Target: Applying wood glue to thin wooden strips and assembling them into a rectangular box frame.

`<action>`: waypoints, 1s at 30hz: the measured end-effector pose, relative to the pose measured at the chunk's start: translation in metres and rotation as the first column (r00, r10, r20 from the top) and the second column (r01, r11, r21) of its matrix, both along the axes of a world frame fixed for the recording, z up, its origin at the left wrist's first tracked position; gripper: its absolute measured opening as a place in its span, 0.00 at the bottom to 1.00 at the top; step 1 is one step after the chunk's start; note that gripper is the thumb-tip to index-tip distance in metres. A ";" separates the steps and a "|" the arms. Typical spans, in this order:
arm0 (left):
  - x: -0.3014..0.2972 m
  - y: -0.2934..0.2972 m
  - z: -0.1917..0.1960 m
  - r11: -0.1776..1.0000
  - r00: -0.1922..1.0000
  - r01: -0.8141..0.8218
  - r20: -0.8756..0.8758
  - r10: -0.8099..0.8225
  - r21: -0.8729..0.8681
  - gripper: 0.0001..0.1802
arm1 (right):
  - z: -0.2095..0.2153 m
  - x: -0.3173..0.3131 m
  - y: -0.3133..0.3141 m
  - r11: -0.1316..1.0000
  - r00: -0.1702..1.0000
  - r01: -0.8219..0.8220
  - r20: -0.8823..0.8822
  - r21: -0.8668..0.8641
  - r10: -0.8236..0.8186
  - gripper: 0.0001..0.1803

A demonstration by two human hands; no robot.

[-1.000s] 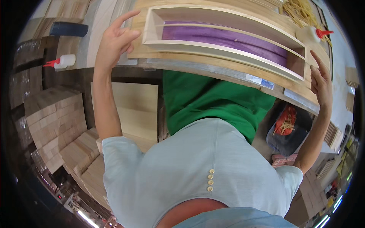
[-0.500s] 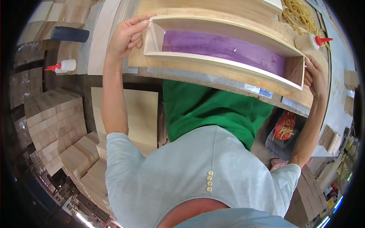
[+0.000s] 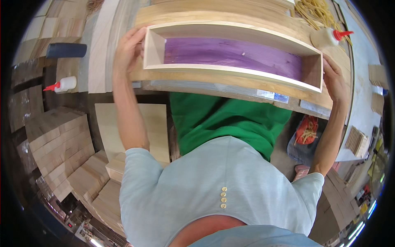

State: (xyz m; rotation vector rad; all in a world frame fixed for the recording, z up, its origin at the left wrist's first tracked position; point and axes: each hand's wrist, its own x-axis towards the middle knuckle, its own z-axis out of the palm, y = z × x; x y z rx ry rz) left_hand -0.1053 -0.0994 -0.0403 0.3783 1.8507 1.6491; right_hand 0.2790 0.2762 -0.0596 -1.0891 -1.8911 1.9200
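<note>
A long, narrow pale wooden frame (image 3: 234, 73) lies on the workbench in front of me. A purple surface (image 3: 230, 54) fills its inside; whether this is a fixed bottom or a board underneath, I cannot tell. My left hand (image 3: 129, 52) is at the frame's left end, fingers bent against the outer face and fingertips near the far corner. At the opposite end my right hand (image 3: 334, 80) has its fingers curled against the short side. The frame sits between both hands, its corners meeting. Part of each hand's fingers is hidden by the end pieces.
A white glue bottle with red tip (image 3: 325, 38) stands beyond the frame's right end, near tan rubber bands (image 3: 314, 14). Another glue bottle (image 3: 66, 84) and a dark cylinder (image 3: 66, 50) lie to the left. Stacked wood blocks (image 3: 61, 144) stand lower left; a blue bin (image 3: 298, 144) sits below the bench.
My left hand has shifted from pinching the far left corner to lying along the end's outer face. The left end piece, slanted before, now looks square. The whole view has shifted slightly.
</note>
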 end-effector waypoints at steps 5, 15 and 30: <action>0.017 -0.016 0.011 0.973 0.919 -0.029 -0.389 -0.065 -0.231 0.23 | 0.048 -0.004 -0.041 0.622 0.980 -0.201 0.151 0.757 0.132 0.35; 0.077 -0.071 0.008 0.902 0.948 -0.169 -0.316 0.039 -0.397 0.18 | 0.058 -0.088 -0.098 0.109 0.762 -0.595 0.516 0.796 0.392 0.57; 0.178 0.069 -0.083 0.638 0.606 -0.360 0.691 -0.395 0.681 0.56 | 0.070 -0.110 -0.068 0.245 0.662 -0.727 0.560 0.641 0.498 0.60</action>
